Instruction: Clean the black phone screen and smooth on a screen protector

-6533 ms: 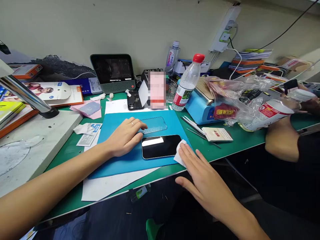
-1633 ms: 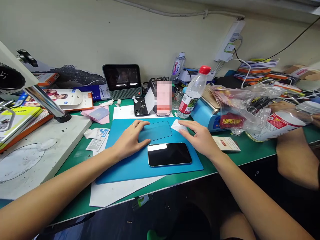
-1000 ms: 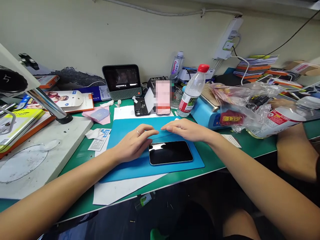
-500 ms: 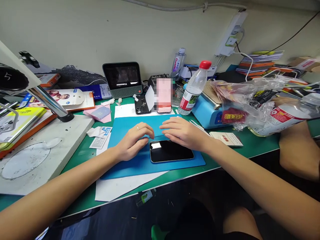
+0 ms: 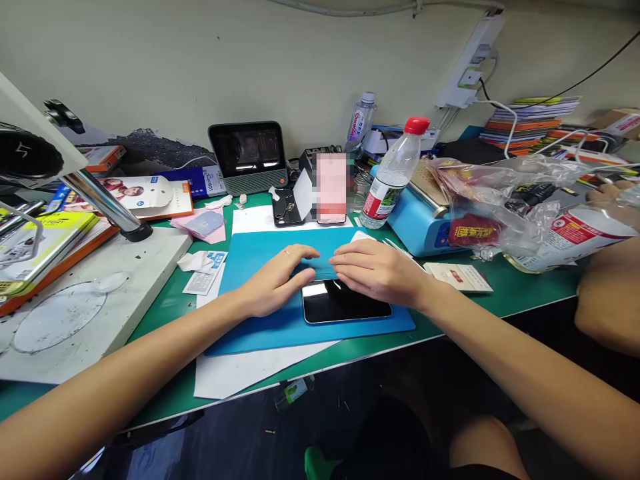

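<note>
A phone (image 5: pixel 345 308) with a dark screen lies face up on the blue mat (image 5: pixel 260 337). Just past its far edge, my left hand (image 5: pixel 280 280) curves inward with thumb and fingertips brought close. Opposite it, my right hand (image 5: pixel 383 273) bends its fingers down over the phone's far right part. Between the two sets of fingertips spans a thin, see-through sheet that looks like a clear screen protector (image 5: pixel 325 269); only faint edges of it show. Both hands appear to grip its ends. Part of the phone's top edge is hidden by the right fingers.
Behind the mat stand a black phone case (image 5: pixel 287 208), a phone with a pink screen (image 5: pixel 332 190) and a red-capped bottle (image 5: pixel 393 177). A blue device (image 5: pixel 417 223) and a cigarette-pack-like box (image 5: pixel 457 277) lie right. A white stand base (image 5: pixel 145 293) fills the left. Another person's arm (image 5: pixel 607 293) rests at right.
My fingers have drawn in more tightly, and the hands have risen slightly over the phone's far edge. The view has shifted a little. The phone stays in place on the mat.
</note>
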`<state>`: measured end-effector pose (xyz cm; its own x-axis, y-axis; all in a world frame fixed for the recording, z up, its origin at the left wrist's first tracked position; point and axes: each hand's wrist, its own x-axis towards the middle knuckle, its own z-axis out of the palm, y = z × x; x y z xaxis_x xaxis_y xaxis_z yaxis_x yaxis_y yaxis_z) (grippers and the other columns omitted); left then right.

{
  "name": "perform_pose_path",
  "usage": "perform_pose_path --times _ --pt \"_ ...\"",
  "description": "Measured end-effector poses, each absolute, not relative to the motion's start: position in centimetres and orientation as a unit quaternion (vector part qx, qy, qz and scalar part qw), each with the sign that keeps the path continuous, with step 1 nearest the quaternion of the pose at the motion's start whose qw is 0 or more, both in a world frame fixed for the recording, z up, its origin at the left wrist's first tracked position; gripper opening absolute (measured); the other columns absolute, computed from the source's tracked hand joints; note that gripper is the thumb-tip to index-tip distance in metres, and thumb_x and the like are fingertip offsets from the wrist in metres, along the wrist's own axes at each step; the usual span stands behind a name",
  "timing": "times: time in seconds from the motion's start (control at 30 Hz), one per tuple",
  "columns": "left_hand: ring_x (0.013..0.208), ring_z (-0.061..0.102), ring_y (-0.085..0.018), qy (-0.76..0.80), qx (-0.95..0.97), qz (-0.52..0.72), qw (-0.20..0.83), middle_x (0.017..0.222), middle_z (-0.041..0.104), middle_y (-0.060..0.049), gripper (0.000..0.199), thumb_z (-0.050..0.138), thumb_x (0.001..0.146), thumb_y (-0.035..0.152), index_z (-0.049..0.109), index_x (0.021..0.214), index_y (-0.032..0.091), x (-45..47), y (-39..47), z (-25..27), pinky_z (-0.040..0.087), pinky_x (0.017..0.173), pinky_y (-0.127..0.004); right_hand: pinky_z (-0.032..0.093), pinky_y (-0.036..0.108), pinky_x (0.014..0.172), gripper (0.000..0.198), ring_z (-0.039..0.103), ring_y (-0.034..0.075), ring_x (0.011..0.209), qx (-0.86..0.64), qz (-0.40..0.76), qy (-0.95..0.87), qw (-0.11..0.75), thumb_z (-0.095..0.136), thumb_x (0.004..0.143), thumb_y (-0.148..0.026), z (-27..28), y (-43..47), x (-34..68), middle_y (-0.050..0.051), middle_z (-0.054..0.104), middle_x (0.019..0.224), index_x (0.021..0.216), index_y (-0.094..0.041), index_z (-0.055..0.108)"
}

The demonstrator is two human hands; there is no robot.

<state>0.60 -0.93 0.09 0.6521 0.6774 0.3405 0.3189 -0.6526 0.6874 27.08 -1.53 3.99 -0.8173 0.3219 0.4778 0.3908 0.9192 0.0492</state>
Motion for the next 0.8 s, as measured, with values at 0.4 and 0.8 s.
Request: perform_pose_path --times 0.4,0.8 --pt "0.132 0.059 -0.03 0.286 0.9 0.231 0.233 0.149 0.059 -0.013 0.05 0.035 0.109 0.045 0.043 0.151 0.02 0.7 -1.3 0.0 0.047 0.113 -0.049 0.061 0.044 0.096 0.021 0.07 0.023 0.118 -0.138 -0.199 -0.947 0.208 0.058 0.101 -0.014 5.2 -2.5 27.0 0.007 0.078 0.123 0.11 -0.022 0.075" --pt "0.115 0.064 -0.029 0.209 0.923 0.284 0.155 0.132 0.067 -0.015 0.058 0.062 0.098 0.049 0.047 0.145 0.019 0.3 -1.4 0.5 0.054 0.097 -0.044 0.05 0.057 0.111 0.076 0.06 0.037 0.134 -0.345 -0.034 -0.9 0.266 0.075 0.089 -0.051 3.1 -4.7 29.8 0.019 0.065 0.143 0.153 -0.018 0.049"
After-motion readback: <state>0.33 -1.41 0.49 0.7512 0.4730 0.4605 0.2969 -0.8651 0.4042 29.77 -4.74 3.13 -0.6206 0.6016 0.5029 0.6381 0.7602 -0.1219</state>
